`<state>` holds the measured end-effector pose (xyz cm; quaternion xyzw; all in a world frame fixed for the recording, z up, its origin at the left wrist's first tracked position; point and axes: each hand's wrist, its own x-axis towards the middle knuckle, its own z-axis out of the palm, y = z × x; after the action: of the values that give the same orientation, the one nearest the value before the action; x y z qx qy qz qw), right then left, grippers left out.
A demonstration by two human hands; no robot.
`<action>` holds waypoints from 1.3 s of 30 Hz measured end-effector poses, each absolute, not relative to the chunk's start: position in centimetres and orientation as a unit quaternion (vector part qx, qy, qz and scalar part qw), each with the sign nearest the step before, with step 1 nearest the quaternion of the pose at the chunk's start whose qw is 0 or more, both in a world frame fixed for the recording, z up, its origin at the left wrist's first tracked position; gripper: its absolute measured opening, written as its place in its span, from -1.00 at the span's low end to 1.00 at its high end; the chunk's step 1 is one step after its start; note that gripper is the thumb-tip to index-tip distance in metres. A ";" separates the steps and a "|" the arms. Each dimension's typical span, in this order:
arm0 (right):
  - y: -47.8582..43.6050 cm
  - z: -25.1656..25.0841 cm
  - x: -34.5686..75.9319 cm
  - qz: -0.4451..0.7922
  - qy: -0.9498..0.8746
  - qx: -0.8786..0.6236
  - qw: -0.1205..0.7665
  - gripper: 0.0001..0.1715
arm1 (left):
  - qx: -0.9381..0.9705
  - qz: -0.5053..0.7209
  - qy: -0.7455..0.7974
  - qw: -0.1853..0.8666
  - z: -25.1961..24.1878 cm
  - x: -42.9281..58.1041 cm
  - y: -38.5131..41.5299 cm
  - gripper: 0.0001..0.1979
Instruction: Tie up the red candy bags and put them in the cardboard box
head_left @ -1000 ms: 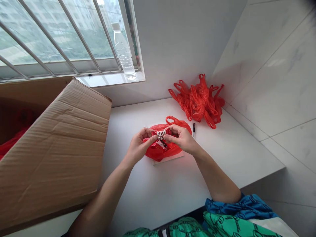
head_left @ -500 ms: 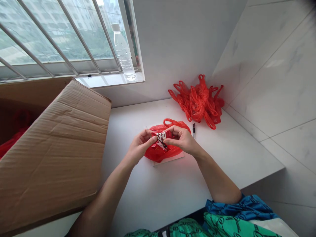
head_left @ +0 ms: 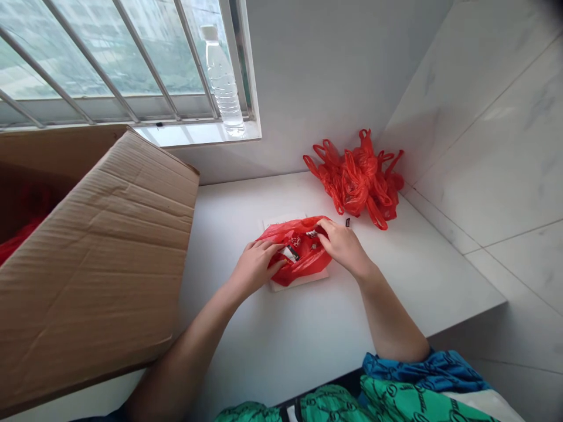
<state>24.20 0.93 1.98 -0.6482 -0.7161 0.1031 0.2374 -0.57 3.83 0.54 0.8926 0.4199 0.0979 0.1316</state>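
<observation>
A red plastic bag (head_left: 303, 274) lies with its mouth spread wide. Small wrapped snack packets show inside, among them a white-and-black packet (head_left: 291, 253). My left hand (head_left: 254, 265) rests over the bag's left side, thumb and fingers apart around the near end of that packet. At the right rim, my right hand (head_left: 345, 245) has its fingers and thumb on the plastic, close to a small dark-and-white packet (head_left: 312, 233). Under the bag is a flat white piece like paper or card (head_left: 303, 283).
Knotted red bags (head_left: 358, 179) are piled at the back right corner. A pen (head_left: 348, 223) lies partly hidden behind my right hand. An open cardboard box (head_left: 109, 258) with red plastic inside fills the left. On the barred window's sill stands a water bottle (head_left: 224, 88).
The red-and-white packet that both hands held above the bag is out of them. My hands have parted to the bag's two sides, and its mouth is wider.
</observation>
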 end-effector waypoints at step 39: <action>1.6 -1.1 19.3 0.099 -0.763 -0.620 0.155 -0.72 | 0.892 0.016 0.444 0.082 1.1 -2.0 6.0 -0.61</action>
<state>19.32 1.64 -1.09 -0.6204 -0.7625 0.0992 0.1545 -1.96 5.96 1.12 0.8923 0.4437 0.0163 0.0818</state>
